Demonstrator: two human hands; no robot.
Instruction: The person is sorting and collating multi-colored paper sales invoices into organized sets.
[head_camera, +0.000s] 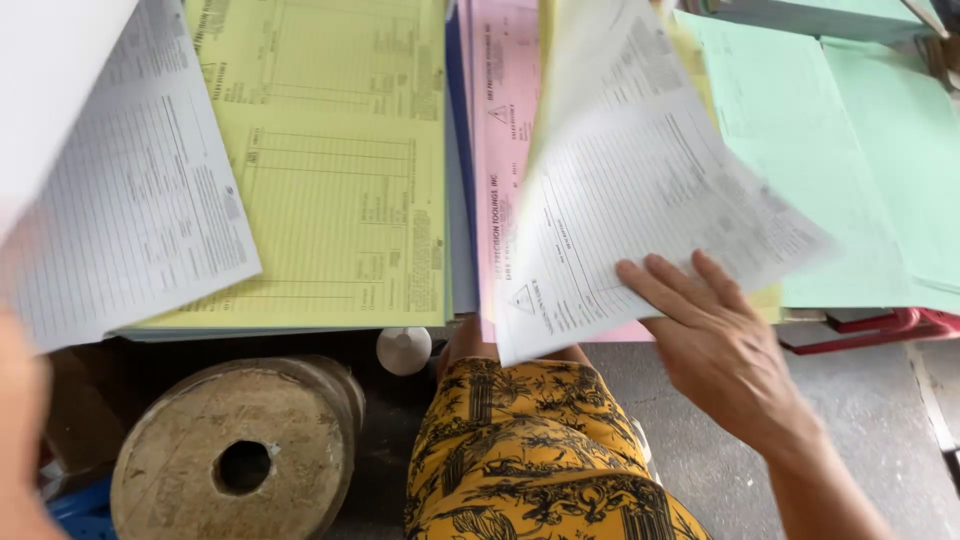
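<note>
My right hand (722, 345) grips the lower right edge of a white printed form sheet (640, 190). The sheet is lifted and blurred above a pink stack (503, 130) and a yellow sheet beneath it. My left hand (18, 430) shows only as a blurred part at the left edge. It lies right below the corner of another white printed sheet (120, 210), which is raised over a yellow stack of forms (335, 170). Its fingers are hidden. A blank white sheet (45, 80) covers the top left corner.
Green sheets (830, 150) lie at the right, with a red object (880, 325) under their edge. Below the table edge are a round spool with a centre hole (240, 460), a white round cap (404, 350), my yellow patterned clothing (540, 450) and a grey floor (860, 420).
</note>
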